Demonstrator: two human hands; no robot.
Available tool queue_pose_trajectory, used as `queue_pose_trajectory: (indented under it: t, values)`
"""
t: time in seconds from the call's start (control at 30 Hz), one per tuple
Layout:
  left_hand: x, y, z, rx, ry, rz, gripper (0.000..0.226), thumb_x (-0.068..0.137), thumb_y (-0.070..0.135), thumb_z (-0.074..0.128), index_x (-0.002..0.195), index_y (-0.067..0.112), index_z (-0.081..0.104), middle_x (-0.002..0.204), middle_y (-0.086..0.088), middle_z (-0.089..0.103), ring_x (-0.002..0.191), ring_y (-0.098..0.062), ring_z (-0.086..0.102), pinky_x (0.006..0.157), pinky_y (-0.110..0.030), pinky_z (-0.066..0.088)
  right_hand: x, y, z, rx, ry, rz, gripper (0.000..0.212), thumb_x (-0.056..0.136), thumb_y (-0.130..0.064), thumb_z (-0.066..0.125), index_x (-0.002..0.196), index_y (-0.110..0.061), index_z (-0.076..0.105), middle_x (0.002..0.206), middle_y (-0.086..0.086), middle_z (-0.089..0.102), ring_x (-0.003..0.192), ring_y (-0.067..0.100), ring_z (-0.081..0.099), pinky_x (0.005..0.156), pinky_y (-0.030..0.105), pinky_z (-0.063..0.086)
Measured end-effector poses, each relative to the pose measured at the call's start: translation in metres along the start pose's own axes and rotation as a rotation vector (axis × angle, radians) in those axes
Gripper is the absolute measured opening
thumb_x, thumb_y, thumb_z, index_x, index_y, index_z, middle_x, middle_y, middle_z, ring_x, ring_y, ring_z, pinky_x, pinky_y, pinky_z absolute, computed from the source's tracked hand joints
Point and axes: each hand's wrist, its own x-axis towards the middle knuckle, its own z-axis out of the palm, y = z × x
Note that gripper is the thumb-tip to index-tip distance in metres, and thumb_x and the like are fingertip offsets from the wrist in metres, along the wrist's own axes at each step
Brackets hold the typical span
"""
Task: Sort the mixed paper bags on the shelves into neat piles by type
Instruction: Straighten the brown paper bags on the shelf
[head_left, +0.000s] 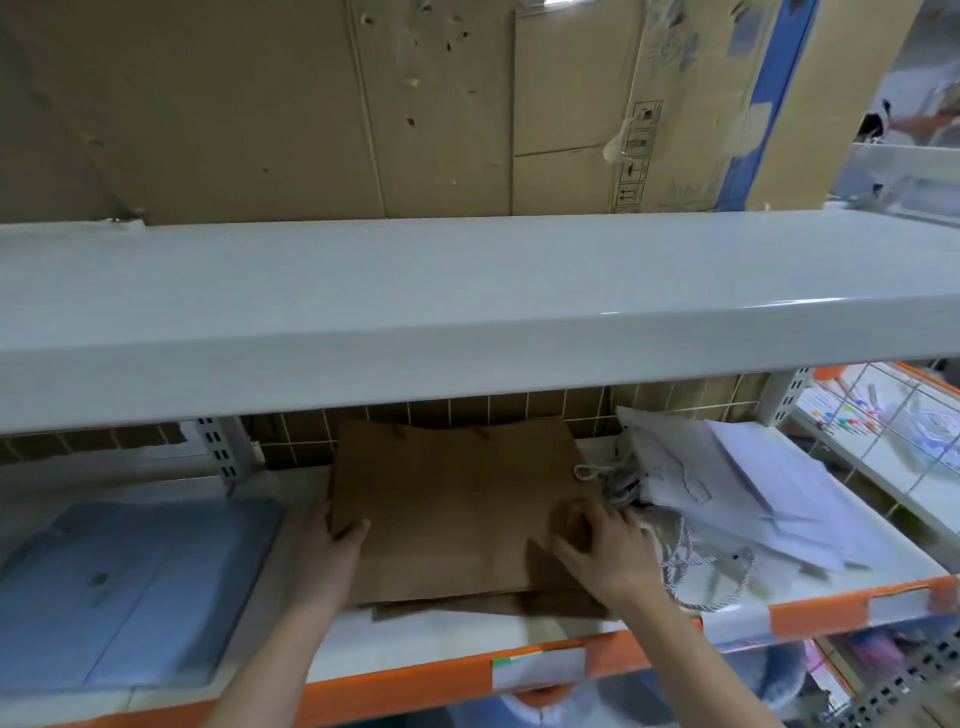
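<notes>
A stack of brown paper bags (457, 509) is seen lying flat in the middle of the lower shelf (441, 642), under the grey upper shelf (467, 296). The left hand (332, 556) is placed against the stack's left edge, thumb over the top sheet and fingers hidden beneath or beside it, so it appears clamped on that edge. The right hand (602, 551) is laid on the top bag near its right front corner, fingers curled loosely and pressing down; whether anything is pinched there cannot be told because of blur. The stack's long axis is judged to run front to back, slightly skewed, with lower bags poking out unevenly at the front edge. A flat blue pile (130, 587) is seen to the left, apart from the brown stack. To the right, a loose heap of white bags (737, 493) with rope handles (696, 566) is spread out, its cords touching or just beside the brown stack's right side and the right hand. The step in hand is judged to be squaring up the brown pile between both hands. The white heap lies to the right of the right hand, so that hand is the nearer one for it. The cords could be snagged under the brown bags.
</notes>
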Motion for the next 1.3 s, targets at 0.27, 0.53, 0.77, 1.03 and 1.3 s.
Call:
queue_pose_trajectory:
  t: [0.27,0.53,0.77,1.03,1.3]
  values:
    - [-0.002,-0.012,0.034,0.867,-0.199,0.218,0.067,0.090,0.064,0.039,0.149,0.036,0.023,0.160,0.010,0.004,0.147,-0.022,0.001,0.116,-0.046,0.011,-0.006,0.000,0.018,-0.050,-0.059,-0.175,0.047,0.092,-0.033,0.047,0.139,-0.028,0.047,0.150,-0.003,0.039,0.142,0.025,0.028,0.112,0.044,0.028]
    - [-0.005,-0.006,0.030,0.916,-0.265,0.204,0.066,0.091,0.061,0.039,0.149,0.037,0.020,0.159,0.011,0.010,0.146,-0.020,0.006,0.117,-0.045,0.013,0.001,-0.002,0.019,0.017,-0.128,-0.126,0.053,0.094,-0.030,0.045,0.146,-0.028,0.033,0.156,-0.008,0.024,0.147,0.018,0.010,0.119,0.040,0.018]
    - [-0.012,0.010,0.000,0.714,-0.156,0.293,0.041,0.096,0.035,0.047,0.137,0.028,0.045,0.147,0.005,0.039,0.133,-0.018,0.038,0.109,-0.036,0.032,0.001,-0.021,0.000,0.086,-0.070,-0.072,0.038,0.094,-0.036,0.049,0.129,-0.022,0.049,0.132,0.004,0.050,0.126,0.027,0.042,0.103,0.037,0.037]
    - [-0.031,0.001,-0.092,0.806,0.101,0.571,0.021,0.085,0.021,0.050,0.099,0.016,0.064,0.092,-0.003,0.067,0.082,-0.024,0.066,0.069,-0.035,0.052,-0.030,-0.086,0.008,0.286,-0.090,-0.115,0.027,0.092,-0.038,0.053,0.115,-0.023,0.056,0.114,0.000,0.055,0.109,0.023,0.053,0.092,0.038,0.046]
    - [-0.040,-0.034,-0.216,0.865,0.193,0.407,0.048,0.078,0.038,0.036,0.102,0.012,0.069,0.095,-0.008,0.071,0.086,-0.031,0.067,0.074,-0.041,0.052,-0.080,-0.183,0.024,0.359,-0.116,-0.247,0.037,0.093,-0.031,0.054,0.130,-0.026,0.052,0.127,0.000,0.054,0.109,0.023,0.056,0.090,0.038,0.048]
